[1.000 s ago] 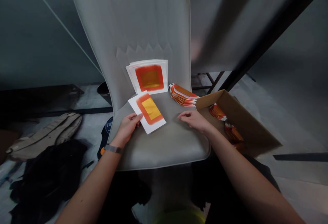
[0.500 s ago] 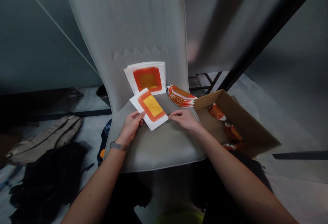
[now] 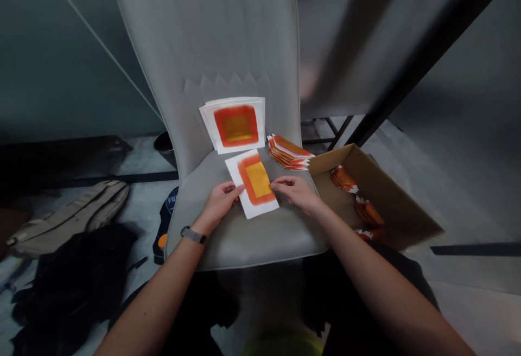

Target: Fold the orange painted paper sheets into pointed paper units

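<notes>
Above the grey chair seat (image 3: 252, 245) is a white paper sheet (image 3: 257, 179) printed with an orange frame around a yellow block, tilted a little. My left hand (image 3: 221, 199) pinches its left edge between thumb and fingers. At its right edge, my right hand (image 3: 298, 192) has thumb and fingertips closed on the paper. Behind it, a stack of similar white sheets (image 3: 236, 124) leans against the chair back. To the right lies a pile of folded orange-and-white papers (image 3: 288, 152) on the seat.
An open cardboard box (image 3: 401, 204) stands right of the chair, with bundles of folded papers (image 3: 344, 178) inside. On the floor at left are a beige bag (image 3: 77, 217) and a black cloth heap (image 3: 77, 274). A dark bin (image 3: 163, 147) sits behind the chair.
The held sheet has turned more upright and shifted slightly right and toward me. My left hand moved right with it; my right hand's grip went from the corner to the side edge.
</notes>
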`<state>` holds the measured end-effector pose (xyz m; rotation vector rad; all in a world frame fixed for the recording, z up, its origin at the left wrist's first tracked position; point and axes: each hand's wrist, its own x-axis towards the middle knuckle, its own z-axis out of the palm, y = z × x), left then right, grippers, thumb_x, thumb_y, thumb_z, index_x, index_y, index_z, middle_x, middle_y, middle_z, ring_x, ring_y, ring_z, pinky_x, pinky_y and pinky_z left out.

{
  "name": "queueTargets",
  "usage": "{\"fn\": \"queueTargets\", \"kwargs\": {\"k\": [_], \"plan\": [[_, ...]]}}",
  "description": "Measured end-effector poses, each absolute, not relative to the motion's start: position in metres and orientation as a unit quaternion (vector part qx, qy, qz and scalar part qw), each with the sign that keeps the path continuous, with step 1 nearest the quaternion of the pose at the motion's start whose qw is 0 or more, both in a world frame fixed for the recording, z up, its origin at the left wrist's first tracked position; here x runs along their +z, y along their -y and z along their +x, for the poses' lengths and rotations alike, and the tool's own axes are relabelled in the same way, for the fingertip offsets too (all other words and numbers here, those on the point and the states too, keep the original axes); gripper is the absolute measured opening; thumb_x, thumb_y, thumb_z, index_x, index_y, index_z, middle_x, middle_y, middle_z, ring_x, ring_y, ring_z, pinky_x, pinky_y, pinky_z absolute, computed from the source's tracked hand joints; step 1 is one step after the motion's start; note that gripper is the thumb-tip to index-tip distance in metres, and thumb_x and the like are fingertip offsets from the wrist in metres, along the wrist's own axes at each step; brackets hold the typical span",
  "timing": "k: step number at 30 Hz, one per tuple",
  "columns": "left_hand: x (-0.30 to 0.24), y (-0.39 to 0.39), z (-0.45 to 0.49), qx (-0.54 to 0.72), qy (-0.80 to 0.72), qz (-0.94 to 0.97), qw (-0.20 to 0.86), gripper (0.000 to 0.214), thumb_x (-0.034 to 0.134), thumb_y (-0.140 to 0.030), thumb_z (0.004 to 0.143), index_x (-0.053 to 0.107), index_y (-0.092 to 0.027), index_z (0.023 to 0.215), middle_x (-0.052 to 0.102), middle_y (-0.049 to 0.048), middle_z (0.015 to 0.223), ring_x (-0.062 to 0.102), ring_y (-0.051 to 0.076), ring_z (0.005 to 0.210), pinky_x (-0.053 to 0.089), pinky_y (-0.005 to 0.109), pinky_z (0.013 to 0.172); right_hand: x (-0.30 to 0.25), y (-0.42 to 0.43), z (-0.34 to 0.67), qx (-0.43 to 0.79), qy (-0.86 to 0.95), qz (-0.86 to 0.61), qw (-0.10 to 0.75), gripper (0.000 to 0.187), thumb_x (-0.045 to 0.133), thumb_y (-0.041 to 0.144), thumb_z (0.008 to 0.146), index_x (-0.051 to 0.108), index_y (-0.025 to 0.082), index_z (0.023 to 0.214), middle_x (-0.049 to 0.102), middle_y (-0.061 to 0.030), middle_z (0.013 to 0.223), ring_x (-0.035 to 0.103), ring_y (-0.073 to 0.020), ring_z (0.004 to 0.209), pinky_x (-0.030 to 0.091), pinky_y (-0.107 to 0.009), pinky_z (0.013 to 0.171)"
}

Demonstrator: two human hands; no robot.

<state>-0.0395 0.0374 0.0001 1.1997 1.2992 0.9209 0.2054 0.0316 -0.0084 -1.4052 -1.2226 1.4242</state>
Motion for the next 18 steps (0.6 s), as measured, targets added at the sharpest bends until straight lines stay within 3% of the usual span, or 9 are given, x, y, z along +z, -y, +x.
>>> {"fn": "queueTargets", "kwargs": {"k": [8, 14, 18], "plan": [[0.002, -0.039, -0.044, 0.385, -0.54, 0.514, 0.544, 0.03, 0.078, -0.047, 0.077, 0.076, -0.018, 0.082, 0.07, 0.0035, 0.074, 0.052, 0.012, 0.059, 0.038, 0.025, 0.056, -0.015, -0.037, 0.208, 0.552, 0.511, -0.551, 0.36, 0.03, 0.074, 0.042, 0.071, 0.078, 0.016, 0.085, 0.066, -0.0025, 0.072, 0.042, -0.0094, 0.054, 0.031, -0.024, 0.05], [-0.004, -0.044, -0.061, 0.412, -0.552, 0.502, 0.523, 0.026, 0.08, -0.043, 0.076, 0.076, -0.019, 0.084, 0.073, 0.0046, 0.078, 0.059, 0.015, 0.063, 0.043, 0.026, 0.057, -0.009, -0.034, 0.221, 0.564, 0.499, -0.557, 0.349, 0.029, 0.071, 0.043, 0.071, 0.075, 0.017, 0.084, 0.057, 0.0023, 0.063, 0.033, -0.0074, 0.049, 0.022, -0.023, 0.045], [-0.008, -0.044, -0.045, 0.381, -0.545, 0.587, 0.463, 0.025, 0.073, -0.043, 0.083, 0.074, -0.019, 0.087, 0.072, 0.005, 0.078, 0.062, 0.019, 0.067, 0.045, 0.028, 0.059, 0.001, -0.033, 0.21, 0.598, 0.5, -0.517, 0.355, 0.032, 0.076, 0.048, 0.071, 0.072, 0.019, 0.085, 0.053, 0.0041, 0.063, 0.03, -0.007, 0.049, 0.019, -0.023, 0.043]]}}
